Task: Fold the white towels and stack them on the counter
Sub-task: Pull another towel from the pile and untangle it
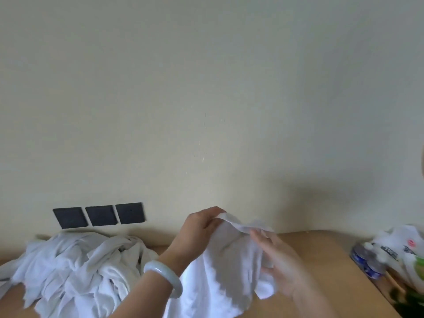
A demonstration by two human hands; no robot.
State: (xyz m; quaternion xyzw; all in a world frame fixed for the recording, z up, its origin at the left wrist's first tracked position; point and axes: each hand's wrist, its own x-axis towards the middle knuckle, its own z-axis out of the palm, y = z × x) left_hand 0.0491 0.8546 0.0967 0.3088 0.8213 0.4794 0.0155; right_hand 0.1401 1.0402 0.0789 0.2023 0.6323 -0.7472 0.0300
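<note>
I hold one white towel up above the wooden counter. My left hand, with a pale bangle on its wrist, pinches the towel's top edge. My right hand grips the same edge further right, with cloth bunched against its palm. The towel hangs down between both hands and its lower part runs out of view. A heap of crumpled white towels lies on the counter to the left.
Three dark wall plates sit on the cream wall behind the heap. At the counter's right edge stand a white plastic bag and blue-capped bottles. Bare wood shows between the held towel and the bag.
</note>
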